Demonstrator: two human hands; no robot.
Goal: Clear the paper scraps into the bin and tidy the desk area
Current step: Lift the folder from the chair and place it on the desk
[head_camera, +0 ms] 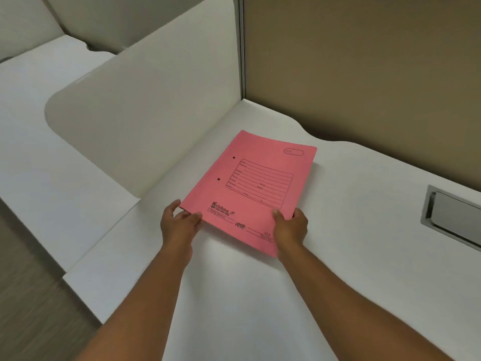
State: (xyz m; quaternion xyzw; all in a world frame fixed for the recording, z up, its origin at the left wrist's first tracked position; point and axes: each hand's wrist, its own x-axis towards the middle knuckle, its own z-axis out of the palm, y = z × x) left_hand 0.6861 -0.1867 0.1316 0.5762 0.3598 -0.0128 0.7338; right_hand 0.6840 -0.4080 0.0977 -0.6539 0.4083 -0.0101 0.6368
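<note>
The pink folder (250,188) hides the fingers of the left hand (179,222) and right hand (291,225) beneath its near edge. Its printed form lines are too small to read. The metal hatch (453,217) is cut off at the counter's (364,256) right edge.

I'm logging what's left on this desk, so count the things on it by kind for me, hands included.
Pink folder: 1
Metal cable hatch set in the desk: 1
Hands holding the folder's near edge, left hand and right hand: 2
Paper scraps: 0 visible
Total: 4
</note>
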